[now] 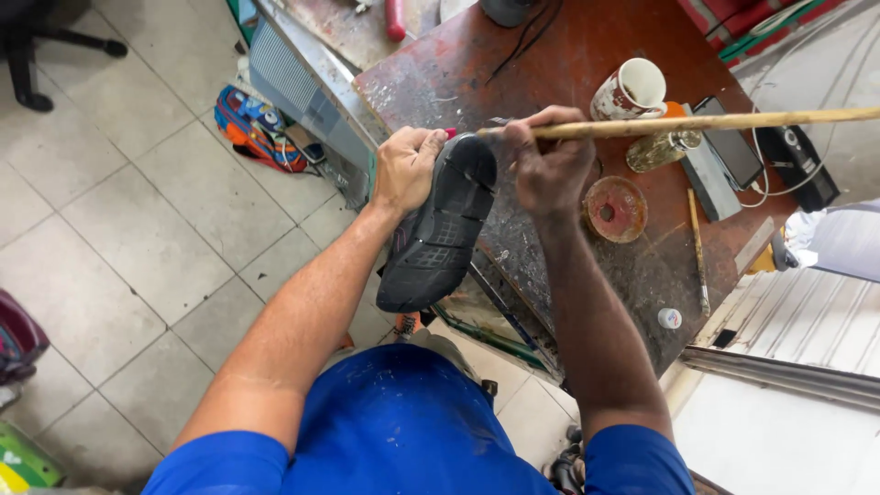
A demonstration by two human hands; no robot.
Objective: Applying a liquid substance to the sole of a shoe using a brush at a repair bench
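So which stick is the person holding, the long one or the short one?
The long pale stick: the right hand grips its end beside the black shoe. The shorter stick lies untouched on the brown table.

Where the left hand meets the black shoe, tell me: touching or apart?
Touching. The head view shows the left hand wrapped over the black shoe's upper end, fingers pressed against its edge with no gap.

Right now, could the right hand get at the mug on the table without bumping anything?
Probably yes, once freed. The right hand grips a long wooden stick that passes just below the mug. The mug stands close by on the table, with nothing else between.
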